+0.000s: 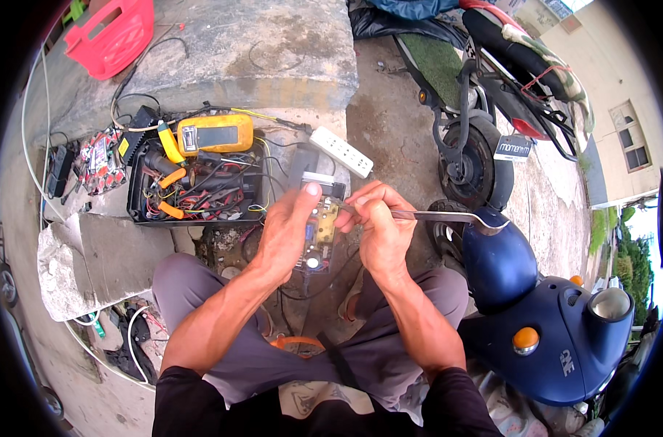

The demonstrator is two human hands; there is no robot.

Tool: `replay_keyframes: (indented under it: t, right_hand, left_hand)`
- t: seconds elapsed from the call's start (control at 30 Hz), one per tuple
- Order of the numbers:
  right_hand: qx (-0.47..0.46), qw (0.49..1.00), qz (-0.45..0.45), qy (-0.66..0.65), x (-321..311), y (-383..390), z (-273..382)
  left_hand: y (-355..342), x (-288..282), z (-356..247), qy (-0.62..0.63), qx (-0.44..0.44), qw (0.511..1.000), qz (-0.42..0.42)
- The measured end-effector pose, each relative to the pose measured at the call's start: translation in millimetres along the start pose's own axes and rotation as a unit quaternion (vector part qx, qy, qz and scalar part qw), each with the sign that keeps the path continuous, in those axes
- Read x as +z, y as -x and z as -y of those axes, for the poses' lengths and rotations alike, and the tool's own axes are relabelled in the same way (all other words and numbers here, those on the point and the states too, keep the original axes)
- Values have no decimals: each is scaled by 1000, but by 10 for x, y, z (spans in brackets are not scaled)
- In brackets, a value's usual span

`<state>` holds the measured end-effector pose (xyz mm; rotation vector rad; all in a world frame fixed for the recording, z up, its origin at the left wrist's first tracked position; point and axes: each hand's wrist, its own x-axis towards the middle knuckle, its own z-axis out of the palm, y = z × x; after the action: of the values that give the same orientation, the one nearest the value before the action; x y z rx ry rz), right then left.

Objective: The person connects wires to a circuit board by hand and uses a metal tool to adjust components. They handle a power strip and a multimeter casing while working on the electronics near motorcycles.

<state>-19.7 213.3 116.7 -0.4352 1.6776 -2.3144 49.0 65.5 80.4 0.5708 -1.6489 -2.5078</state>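
My left hand (286, 226) is closed on the edge of a circuit board (321, 231), its thumb along the top end. The board carries several components, among them a blue block, and a metal strip crosses its far end. My right hand (383, 227) grips a metal spoon (448, 216); its wide curved end points out to the right. The thin end of the spoon reaches toward the board's right edge beside my fingertips. Whether it touches the board is hidden by my fingers.
A black tool case (138, 197) full of tools and cables lies left, with a yellow multimeter (233, 133) at its far edge. A white power strip (341, 152) lies beyond my hands. Right stand a dark blue scooter body (564, 335) and a parked scooter (466, 160). A red plastic chair (113, 44) stands far left.
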Motion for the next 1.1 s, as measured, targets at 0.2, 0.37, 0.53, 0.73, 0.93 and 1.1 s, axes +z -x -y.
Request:
replay_keyframes:
  t: [0.2,0.37,0.53,0.73,0.93,1.1]
  right_hand:
    - [-35,999,-9,-6,79,51,47]
    - [-39,999,-5,9,82,57,33]
    - [-20,1000,-2,0,66,46,26]
    - [-16,1000,-2,-2,43,37,24]
    - [-3,1000,-16,10,15,21,28]
    - [4,1000,-16,3,-1,19,25]
  left_hand:
    - [55,77,-181,53,-31,998,3]
    - [53,64,-176,45,-34,998,0]
    - [47,55,-146,47,-35,998,-2]
    - [49,64,-141,43,-31,999,-3]
    - [60,77,-140,40,-39,998,4]
    - [61,80,-123,42,-42,998,6]
